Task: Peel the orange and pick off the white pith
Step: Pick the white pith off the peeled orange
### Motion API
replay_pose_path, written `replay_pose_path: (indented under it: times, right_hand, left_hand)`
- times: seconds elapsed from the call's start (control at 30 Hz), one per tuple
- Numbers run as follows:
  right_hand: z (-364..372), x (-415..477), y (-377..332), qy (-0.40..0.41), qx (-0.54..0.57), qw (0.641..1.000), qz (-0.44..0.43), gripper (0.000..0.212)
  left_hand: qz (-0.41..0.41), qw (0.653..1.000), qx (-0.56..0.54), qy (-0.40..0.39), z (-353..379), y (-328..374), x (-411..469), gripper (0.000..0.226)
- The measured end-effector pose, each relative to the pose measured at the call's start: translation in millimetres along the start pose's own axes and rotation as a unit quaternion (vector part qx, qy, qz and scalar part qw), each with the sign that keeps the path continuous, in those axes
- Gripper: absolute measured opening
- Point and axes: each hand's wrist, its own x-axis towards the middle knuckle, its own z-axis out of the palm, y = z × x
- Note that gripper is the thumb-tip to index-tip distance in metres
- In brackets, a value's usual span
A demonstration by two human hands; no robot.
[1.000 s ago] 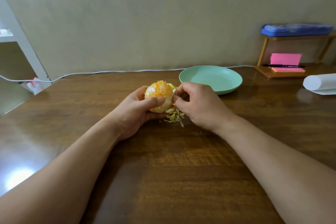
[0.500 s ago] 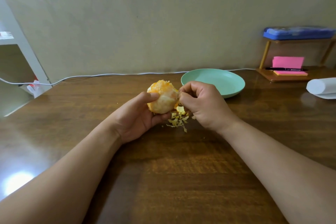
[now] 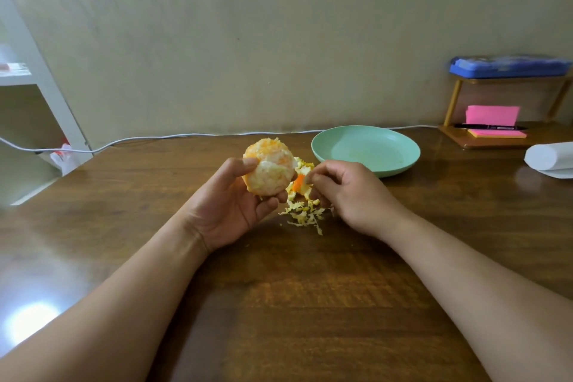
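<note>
Orange (image 3: 269,169), pith-coated, gripped by left hand (image 3: 235,205) beside scrap pile (image 3: 305,214), toward far edge of table (image 3: 279,288). Right hand (image 3: 350,192) pinches peel scrap (image 3: 299,182); best pick shallowly, turning fruit, sparing flesh.

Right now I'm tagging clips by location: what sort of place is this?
Likely a home study desk: pink sticky notes and a pen on a small wooden rack, a blue case on top.

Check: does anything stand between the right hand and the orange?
Nothing visible does. The left hand holds the orange up, and the right hand sits just right of it; peel scraps lie on the table below the gap.
</note>
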Motion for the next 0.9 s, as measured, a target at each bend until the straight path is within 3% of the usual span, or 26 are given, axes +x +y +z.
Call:
replay_pose_path:
  times: [0.13, 0.2, 0.27, 0.43, 0.6, 0.73, 0.9]
  right_hand:
    - [3.2, -2.1, -6.4, 0.013, -0.029, 0.999, -0.035, 0.022]
    - [2.3, -0.2, -7.8, 0.023, 0.002, 0.999, -0.037, 0.016]
    - [1.4, 0.3, -8.6, 0.016, 0.042, 0.998, -0.042, 0.019]
    - [2.6, 3.1, -6.1, -0.005, 0.050, 0.998, -0.039, 0.016]
    - [0.5, 3.3, -4.5, -0.002, 0.000, 0.999, -0.048, 0.010]
    - [3.1, 1.4, -2.2, 0.018, -0.011, 0.998, -0.064, 0.007]
    - [1.4, 4.0, -1.4, 0.021, 0.080, 0.995, -0.056, 0.009]
  left_hand:
    - [0.003, 0.999, 0.020, 0.028, -0.1, -1.3, 2.2, 0.086]
    - [-0.001, 0.999, 0.027, 0.045, 0.5, -1.9, 2.9, 0.066]
    - [-0.004, 0.998, 0.042, 0.048, 1.8, -3.2, 3.7, 0.061]
    - [0.010, 0.996, 0.088, 0.031, 0.1, -3.4, 4.9, 0.088]
    - [0.028, 0.988, 0.152, 0.031, 1.5, -5.2, 6.0, 0.061]
    - [0.033, 0.982, 0.183, 0.028, 5.6, -8.5, 5.9, 0.057]
    - [0.027, 0.993, 0.110, 0.013, 7.3, -7.6, 5.9, 0.090]
